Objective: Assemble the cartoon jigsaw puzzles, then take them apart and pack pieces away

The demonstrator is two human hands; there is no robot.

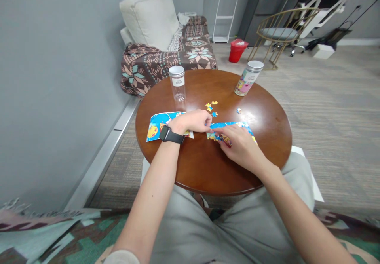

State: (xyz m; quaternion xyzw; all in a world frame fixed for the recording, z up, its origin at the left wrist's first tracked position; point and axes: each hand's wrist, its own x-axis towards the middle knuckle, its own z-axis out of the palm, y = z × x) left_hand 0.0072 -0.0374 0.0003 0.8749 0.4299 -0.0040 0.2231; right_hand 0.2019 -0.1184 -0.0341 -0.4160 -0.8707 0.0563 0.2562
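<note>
A partly assembled jigsaw puzzle (244,124), blue and yellow, lies on the round wooden table in front of me. My left hand (198,120), with a black watch on its wrist, has curled fingers at the puzzle's left edge; whatever they hold is hidden. From the right, my right hand (240,144) rests over the puzzle, index finger and thumb apart, the index tip close to the left fingers. Under my left wrist is a blue picture sheet (157,124). Several loose puzzle pieces (209,106) lie beyond my hands, and a single piece (239,111) sits farther right.
A clear jar (177,84) with a silver lid stands at the table's back left. Another lidded jar with a colourful label (248,78) stands back right. Past the brown table (192,169) are a covered sofa (190,46), a red bin (236,51) and a gold-framed chair (279,33).
</note>
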